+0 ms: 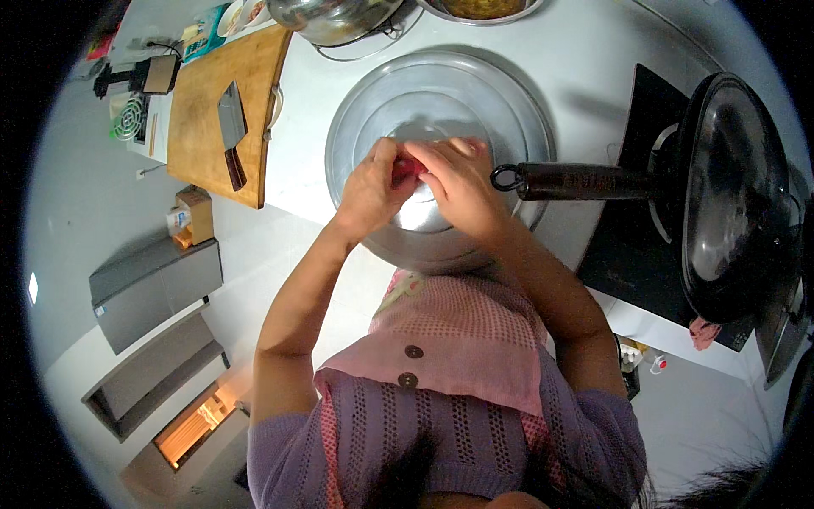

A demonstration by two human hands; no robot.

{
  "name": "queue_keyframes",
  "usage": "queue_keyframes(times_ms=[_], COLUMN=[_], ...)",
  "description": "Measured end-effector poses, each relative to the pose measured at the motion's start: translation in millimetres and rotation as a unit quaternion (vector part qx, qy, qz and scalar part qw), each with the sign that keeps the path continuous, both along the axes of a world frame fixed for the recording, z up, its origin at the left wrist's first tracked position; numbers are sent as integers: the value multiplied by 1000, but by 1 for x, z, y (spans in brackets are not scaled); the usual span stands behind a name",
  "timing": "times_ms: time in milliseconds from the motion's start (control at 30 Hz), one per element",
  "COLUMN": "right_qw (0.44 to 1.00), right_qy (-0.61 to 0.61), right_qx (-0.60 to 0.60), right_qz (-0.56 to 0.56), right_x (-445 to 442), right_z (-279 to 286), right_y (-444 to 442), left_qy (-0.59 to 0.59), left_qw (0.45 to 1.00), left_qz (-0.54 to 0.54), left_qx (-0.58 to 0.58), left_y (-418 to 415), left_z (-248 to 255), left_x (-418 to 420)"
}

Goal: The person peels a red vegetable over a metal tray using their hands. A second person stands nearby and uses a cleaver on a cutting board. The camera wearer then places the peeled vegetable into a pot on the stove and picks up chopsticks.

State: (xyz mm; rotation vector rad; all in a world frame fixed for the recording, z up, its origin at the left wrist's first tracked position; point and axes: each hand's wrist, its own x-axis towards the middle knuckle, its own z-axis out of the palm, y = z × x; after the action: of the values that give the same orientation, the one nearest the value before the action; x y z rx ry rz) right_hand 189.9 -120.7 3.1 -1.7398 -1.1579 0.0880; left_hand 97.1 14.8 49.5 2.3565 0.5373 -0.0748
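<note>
Close together, my left hand point(375, 188) and my right hand point(461, 188) meet around a small red thing point(406, 170). Fingers cover most of it, so I cannot tell what it is. Beneath both hands lies a large round silver metal piece with concentric rings point(372, 108), near the front edge of the counter. Whether it is a lid or a basin is not clear. To the right of my right hand, the dark handle point(585, 181) of a lidded wok point(731, 197) points towards it.
A cleaver point(233, 130) lies on a wooden cutting board point(197, 121) at the left. Behind the ringed metal are a shiny metal pot point(340, 19) and a metal bowl with food point(486, 9). The wok stands on a black cooktop point(626, 254), with a pink cloth point(704, 333) beside it.
</note>
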Motion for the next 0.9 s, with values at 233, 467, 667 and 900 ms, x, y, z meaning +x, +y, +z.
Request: queue_keyframes(times_ms=[233,467,667,900], right_qw=[997,998,996,995], right_qy=[55,42,57,78], right_qx=[-9,1,-18,-38], right_qz=[54,56,65,52], right_x=[7,8,6,4], right_z=[-9,-14,-11,-8], right_y=[13,15,13,14], left_qy=[-113,-121,-160,-184], left_qw=[979,973,971,942], left_qz=[131,169,18,31], left_qx=[112,103,178,278], left_y=[-24,-32,-6,-2], left_z=[-21,-23,-26,-25], left_x=[-22,-30,-31,-28])
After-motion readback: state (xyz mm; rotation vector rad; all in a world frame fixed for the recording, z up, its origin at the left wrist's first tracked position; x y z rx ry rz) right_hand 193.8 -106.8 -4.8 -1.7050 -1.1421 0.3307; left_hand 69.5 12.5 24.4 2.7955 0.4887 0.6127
